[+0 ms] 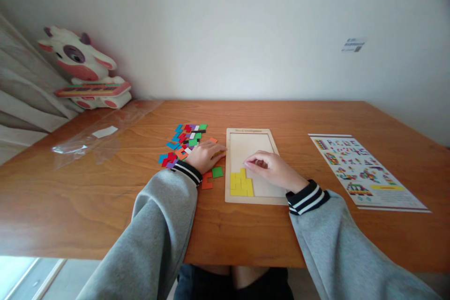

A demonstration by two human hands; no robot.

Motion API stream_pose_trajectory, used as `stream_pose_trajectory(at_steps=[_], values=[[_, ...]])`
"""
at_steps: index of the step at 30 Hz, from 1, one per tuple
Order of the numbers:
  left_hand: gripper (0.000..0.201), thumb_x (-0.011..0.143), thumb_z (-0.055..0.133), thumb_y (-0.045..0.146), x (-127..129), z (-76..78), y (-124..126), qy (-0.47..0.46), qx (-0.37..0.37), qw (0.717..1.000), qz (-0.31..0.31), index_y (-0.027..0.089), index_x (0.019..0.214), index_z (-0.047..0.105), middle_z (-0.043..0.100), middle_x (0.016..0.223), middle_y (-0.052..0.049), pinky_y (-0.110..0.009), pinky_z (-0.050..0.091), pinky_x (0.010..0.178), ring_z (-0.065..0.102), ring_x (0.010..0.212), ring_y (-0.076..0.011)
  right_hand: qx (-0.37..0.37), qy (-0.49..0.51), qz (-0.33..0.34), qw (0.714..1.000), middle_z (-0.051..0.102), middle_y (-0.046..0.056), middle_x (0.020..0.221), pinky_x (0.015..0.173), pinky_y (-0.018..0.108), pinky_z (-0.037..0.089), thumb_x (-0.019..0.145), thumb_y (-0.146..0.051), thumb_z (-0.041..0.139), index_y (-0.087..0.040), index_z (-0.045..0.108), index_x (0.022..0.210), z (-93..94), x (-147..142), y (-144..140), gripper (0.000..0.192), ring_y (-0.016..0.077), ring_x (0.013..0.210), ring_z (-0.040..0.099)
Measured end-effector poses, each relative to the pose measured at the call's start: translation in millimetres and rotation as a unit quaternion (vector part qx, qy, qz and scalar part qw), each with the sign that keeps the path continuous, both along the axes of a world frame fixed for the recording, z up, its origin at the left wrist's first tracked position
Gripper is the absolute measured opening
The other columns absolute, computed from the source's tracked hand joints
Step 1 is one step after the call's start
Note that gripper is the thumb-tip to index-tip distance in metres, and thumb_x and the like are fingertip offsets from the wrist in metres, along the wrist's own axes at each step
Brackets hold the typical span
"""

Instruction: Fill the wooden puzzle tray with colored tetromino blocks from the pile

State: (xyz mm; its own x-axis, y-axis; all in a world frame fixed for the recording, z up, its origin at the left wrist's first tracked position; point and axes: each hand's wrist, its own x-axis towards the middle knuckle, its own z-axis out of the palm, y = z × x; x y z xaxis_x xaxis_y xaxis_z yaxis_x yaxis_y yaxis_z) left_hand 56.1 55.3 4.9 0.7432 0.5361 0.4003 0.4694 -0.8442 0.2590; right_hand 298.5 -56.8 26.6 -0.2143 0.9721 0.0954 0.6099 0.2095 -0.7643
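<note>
My left hand [205, 155] lies over the right side of a heap of coloured puzzle pieces [172, 157], its fingers closed together and pointing at the board's left edge. A sliver of yellow shows under those fingertips. Over the middle of a wooden puzzle board [228, 173], my right hand [269, 168] is closed in a pinch; whatever it may hold is hidden. Just below its fingertips, several yellow pieces [241, 185] fit together in the board's lower left corner. A green square piece [217, 172] and an orange piece [207, 182] lie beside my left hand.
To the right lies a printed pattern sheet [365, 173]. A clear plastic bag [105, 136] with a white label rests on the left of the wooden table [246, 234]. Behind it stands a cow-shaped toy keyboard [91, 70] near a curtain [24, 84].
</note>
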Motion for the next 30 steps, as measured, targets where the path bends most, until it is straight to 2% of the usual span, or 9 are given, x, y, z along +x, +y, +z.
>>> stream_pose_trajectory(at_steps=[7, 15, 25, 28, 30], values=[[0.018, 0.092, 0.058, 0.031, 0.1, 0.0, 0.5, -0.013, -0.026, 1.0, 0.001, 0.022, 0.104, 0.065, 0.071, 0.11, -0.006, -0.038, 0.05, 0.098, 0.064, 0.106, -0.0206, 0.003, -0.005, -0.007, 1.0, 0.07, 0.005, 0.091, 0.066, 0.027, 0.045, 0.09, -0.039, 0.056, -0.019, 0.071, 0.09, 0.6, -0.7, 0.1, 0.024, 0.0141, 0.072, 0.057], [0.019, 0.089, 0.061, 0.028, -2.1, 3.0, -0.9, -0.04, -0.042, 0.998, 0.031, 0.02, 0.106, 0.064, 0.073, 0.094, -0.003, -0.031, 0.054, 0.085, 0.068, 0.089, -0.0176, 0.0, 0.004, -0.011, 1.0, 0.07, 0.006, 0.092, 0.067, 0.028, 0.045, 0.09, -0.039, 0.055, -0.019, 0.07, 0.091, 1.0, -0.9, -0.4, 0.025, 0.0143, 0.072, 0.058], [0.021, 0.093, 0.053, 0.024, -4.2, 1.8, 0.4, 0.025, 0.044, 0.999, 0.012, 0.02, 0.11, 0.063, 0.071, 0.104, -0.007, -0.03, 0.053, 0.087, 0.067, 0.096, -0.0189, 0.01, 0.001, -0.011, 1.0, 0.071, 0.006, 0.092, 0.066, 0.027, 0.046, 0.09, -0.04, 0.055, -0.018, 0.071, 0.091, -1.6, 0.0, 0.6, 0.026, 0.0139, 0.071, 0.058], [0.02, 0.09, 0.058, 0.031, -3.0, 1.5, 1.1, 0.002, 0.023, 0.999, 0.027, 0.018, 0.104, 0.065, 0.071, 0.103, -0.007, -0.035, 0.05, 0.094, 0.065, 0.1, -0.0212, 0.016, 0.002, -0.01, 1.0, 0.071, 0.006, 0.089, 0.065, 0.027, 0.045, 0.09, -0.038, 0.056, -0.017, 0.071, 0.089, -1.7, -0.2, 0.7, 0.026, 0.0136, 0.07, 0.057], [0.022, 0.088, 0.061, 0.036, -2.3, 0.9, 1.5, -0.014, -0.012, 0.998, 0.058, 0.018, 0.101, 0.066, 0.071, 0.099, -0.007, -0.036, 0.051, 0.092, 0.066, 0.095, -0.0217, 0.019, -0.001, -0.01, 1.0, 0.071, 0.006, 0.088, 0.065, 0.027, 0.045, 0.09, -0.037, 0.056, -0.017, 0.071, 0.089, -1.9, -0.2, 0.6, 0.025, 0.0133, 0.07, 0.057]])
